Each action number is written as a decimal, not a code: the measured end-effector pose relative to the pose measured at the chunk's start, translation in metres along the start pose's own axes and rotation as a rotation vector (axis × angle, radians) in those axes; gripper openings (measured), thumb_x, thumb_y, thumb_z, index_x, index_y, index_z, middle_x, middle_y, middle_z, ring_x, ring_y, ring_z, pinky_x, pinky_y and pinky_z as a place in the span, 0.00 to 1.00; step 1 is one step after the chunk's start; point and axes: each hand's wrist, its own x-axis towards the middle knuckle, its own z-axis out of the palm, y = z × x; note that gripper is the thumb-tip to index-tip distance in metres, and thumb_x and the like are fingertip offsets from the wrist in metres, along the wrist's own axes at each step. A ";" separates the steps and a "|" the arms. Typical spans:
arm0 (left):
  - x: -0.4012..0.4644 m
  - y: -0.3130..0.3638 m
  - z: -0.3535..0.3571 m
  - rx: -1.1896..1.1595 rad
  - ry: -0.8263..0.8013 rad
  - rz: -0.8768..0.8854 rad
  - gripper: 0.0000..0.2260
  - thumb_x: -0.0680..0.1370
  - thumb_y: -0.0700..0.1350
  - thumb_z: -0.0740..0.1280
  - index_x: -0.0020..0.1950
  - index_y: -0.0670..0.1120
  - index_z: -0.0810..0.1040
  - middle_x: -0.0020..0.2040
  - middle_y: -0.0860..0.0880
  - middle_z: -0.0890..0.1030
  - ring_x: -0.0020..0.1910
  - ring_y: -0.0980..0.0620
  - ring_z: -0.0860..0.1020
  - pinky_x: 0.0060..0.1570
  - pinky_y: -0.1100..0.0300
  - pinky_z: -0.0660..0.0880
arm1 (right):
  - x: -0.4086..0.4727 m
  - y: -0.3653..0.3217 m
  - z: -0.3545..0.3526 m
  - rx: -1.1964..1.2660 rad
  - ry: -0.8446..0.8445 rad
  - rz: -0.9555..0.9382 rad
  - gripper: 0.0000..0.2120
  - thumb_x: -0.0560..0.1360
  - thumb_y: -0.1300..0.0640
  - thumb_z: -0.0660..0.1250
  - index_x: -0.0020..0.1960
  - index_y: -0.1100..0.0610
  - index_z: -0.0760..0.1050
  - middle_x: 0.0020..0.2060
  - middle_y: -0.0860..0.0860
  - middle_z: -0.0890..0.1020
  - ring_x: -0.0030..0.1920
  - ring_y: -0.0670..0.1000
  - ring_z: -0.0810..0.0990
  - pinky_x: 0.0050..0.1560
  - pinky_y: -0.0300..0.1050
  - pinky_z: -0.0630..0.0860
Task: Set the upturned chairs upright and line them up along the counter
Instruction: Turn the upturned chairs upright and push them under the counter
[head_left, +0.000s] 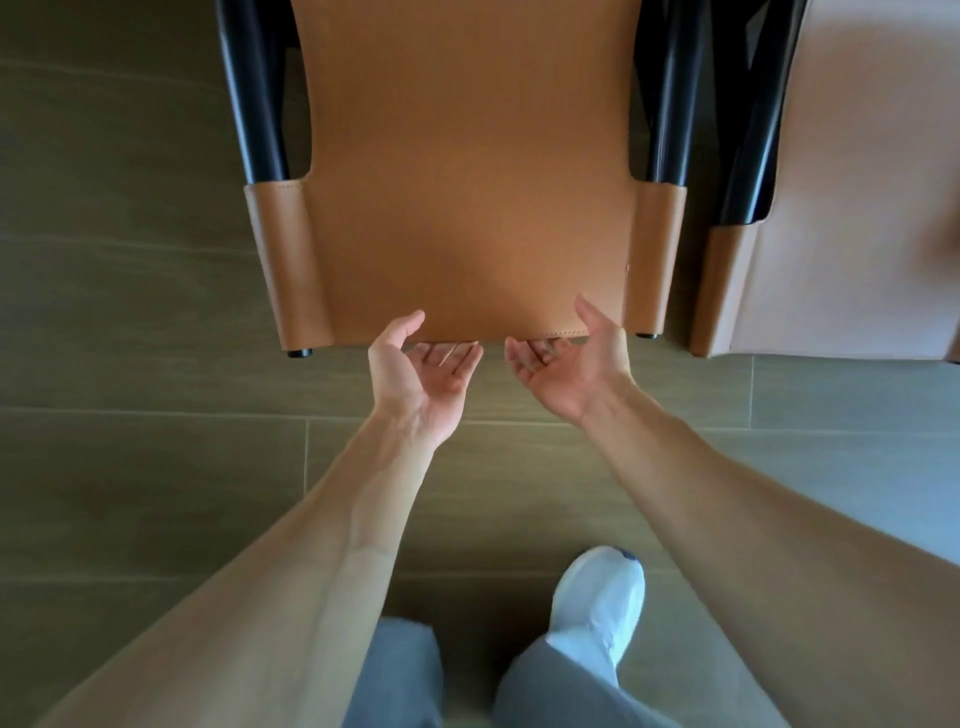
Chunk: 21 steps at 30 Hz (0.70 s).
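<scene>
- The fingers of the left hand (415, 371) lie nearly straight and palm-up, their tips slipped just under the near stitched edge of the tan leather chair (467, 197); the thumb stands free above the edge, so nothing is gripped yet.
- The fingers of the right hand (563, 358) are loosely curved and also palm-up, their tips tucked under the same edge a little to the right, with the thumb raised beside the leather.
- Both bare forearms reach forward and down from the lower corners of the view toward the middle of that edge.
- The tan chair fills the upper centre, its black frame tubes (254, 104) running away on either side and its leather-sleeved ends near the wood-look floor (130, 322); whether it lies tipped or stands cannot be told for certain.
- A second chair (852, 208), paler in the light, sits just beside it on the right.
- A white shoe (597, 597) and grey trouser legs show below.
- The step in hand looks like taking hold of the chair to lift or turn it.
- The next move likely calls for closing both thumbs onto the edge and raising evenly, keeping clear of the neighbouring chair.
</scene>
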 end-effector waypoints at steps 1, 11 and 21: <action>-0.019 -0.001 0.000 0.000 0.000 -0.001 0.34 0.80 0.42 0.65 0.80 0.35 0.52 0.72 0.34 0.70 0.70 0.33 0.72 0.71 0.42 0.69 | -0.017 -0.002 -0.001 -0.027 0.015 0.013 0.29 0.79 0.45 0.66 0.68 0.65 0.66 0.59 0.62 0.76 0.56 0.61 0.78 0.47 0.55 0.80; -0.234 0.005 0.062 0.196 0.135 -0.054 0.12 0.82 0.43 0.66 0.57 0.35 0.70 0.55 0.32 0.76 0.63 0.32 0.78 0.66 0.40 0.74 | -0.229 -0.016 0.016 -0.095 0.147 0.012 0.15 0.82 0.51 0.66 0.57 0.64 0.73 0.52 0.57 0.76 0.49 0.54 0.78 0.41 0.44 0.78; -0.439 0.084 0.222 0.306 0.094 0.083 0.08 0.83 0.33 0.63 0.61 0.34 0.72 0.53 0.31 0.80 0.51 0.33 0.83 0.50 0.43 0.81 | -0.464 -0.082 0.159 -0.180 0.195 -0.232 0.06 0.82 0.65 0.62 0.58 0.64 0.73 0.41 0.58 0.80 0.37 0.54 0.83 0.20 0.35 0.72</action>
